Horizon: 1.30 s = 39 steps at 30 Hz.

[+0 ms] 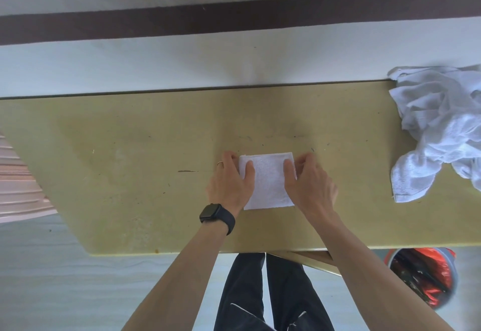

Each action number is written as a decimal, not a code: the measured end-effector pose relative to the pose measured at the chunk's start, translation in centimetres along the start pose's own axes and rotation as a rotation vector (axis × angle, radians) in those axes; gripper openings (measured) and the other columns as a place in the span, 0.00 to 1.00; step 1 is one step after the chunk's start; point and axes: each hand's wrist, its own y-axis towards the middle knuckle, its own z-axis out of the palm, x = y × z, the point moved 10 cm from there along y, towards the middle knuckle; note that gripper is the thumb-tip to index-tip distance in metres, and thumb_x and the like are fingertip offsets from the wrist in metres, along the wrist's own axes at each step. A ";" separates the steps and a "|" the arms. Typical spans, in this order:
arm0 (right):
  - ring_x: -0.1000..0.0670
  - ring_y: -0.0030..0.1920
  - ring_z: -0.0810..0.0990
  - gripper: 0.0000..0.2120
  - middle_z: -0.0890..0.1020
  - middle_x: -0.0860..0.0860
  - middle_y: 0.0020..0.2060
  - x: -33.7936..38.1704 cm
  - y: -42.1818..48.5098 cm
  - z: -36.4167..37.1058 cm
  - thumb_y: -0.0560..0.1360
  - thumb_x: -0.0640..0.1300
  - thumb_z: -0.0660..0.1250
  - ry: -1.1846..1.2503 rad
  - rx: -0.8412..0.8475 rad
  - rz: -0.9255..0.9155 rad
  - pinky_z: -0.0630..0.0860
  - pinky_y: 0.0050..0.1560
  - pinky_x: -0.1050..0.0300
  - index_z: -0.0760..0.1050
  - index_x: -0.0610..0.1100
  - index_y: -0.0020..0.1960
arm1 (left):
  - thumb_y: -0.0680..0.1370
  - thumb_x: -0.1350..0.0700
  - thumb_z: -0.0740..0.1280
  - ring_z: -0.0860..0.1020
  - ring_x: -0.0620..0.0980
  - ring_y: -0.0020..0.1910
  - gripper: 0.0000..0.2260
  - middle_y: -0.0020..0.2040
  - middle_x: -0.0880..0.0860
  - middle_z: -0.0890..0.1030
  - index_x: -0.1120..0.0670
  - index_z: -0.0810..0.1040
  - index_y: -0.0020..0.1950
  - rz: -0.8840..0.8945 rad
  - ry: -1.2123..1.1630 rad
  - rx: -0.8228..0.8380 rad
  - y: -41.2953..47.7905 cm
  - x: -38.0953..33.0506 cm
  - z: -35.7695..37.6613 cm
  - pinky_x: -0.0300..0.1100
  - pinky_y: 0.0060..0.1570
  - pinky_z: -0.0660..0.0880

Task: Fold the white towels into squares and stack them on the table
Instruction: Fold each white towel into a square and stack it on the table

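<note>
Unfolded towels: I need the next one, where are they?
In the head view, the unfolded towels lie heaped at the right end of the table, right of the folded towel.

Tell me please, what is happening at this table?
A person is folding white towels. The left hand and the right hand hold one folded towel by its two side edges, thumbs on top, flat on the table. A heap of unfolded towels lies at the table's right end. No stack is visible yet.

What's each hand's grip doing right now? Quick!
Left grip: closed, holding the folded towel by its left edge, thumb on top.
Right grip: closed, holding the folded towel by its right edge, thumb on top.
</note>
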 end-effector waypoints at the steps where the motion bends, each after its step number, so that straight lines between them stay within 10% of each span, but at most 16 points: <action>1: 0.47 0.45 0.76 0.16 0.76 0.55 0.46 -0.1 -0.3 -0.5 0.79 0.62 0.55 0.012 -0.057 -0.021 0.68 0.42 0.52 0.67 0.50 0.55 | 0.79 0.43 0.62 0.77 0.55 0.45 0.17 0.51 0.51 0.77 0.51 0.68 0.63 0.075 0.029 -0.068 -0.4 -0.4 -0.5 0.47 0.40 0.74; 9: 0.46 0.59 0.71 0.18 0.73 0.53 0.67 2.6 -1.1 0.2 0.80 0.46 0.65 0.074 -0.180 -0.406 0.73 0.54 0.50 0.72 0.49 0.69 | 0.79 0.54 0.67 0.77 0.56 0.55 0.11 0.61 0.48 0.80 0.50 0.80 0.61 0.408 0.140 -0.179 0.1 -2.2 -0.4 0.49 0.51 0.73; 23: 0.49 0.52 0.70 0.08 0.77 0.51 0.54 2.3 0.3 -0.3 0.81 0.43 0.61 0.130 -0.132 -0.498 0.73 0.53 0.54 0.78 0.44 0.54 | 0.76 0.59 0.71 0.78 0.53 0.41 0.04 0.39 0.46 0.83 0.50 0.82 0.46 0.645 0.314 -0.265 -0.3 -3.8 -1.2 0.47 0.45 0.74; 39: 0.45 0.52 0.71 0.05 0.78 0.47 0.58 0.9 -2.3 0.3 0.79 0.41 0.67 0.090 -0.241 -0.669 0.71 0.54 0.56 0.80 0.41 0.53 | 0.78 0.48 0.60 0.78 0.54 0.42 0.13 0.43 0.50 0.82 0.52 0.83 0.46 0.704 0.451 -0.238 -1.8 -1.9 1.0 0.48 0.46 0.75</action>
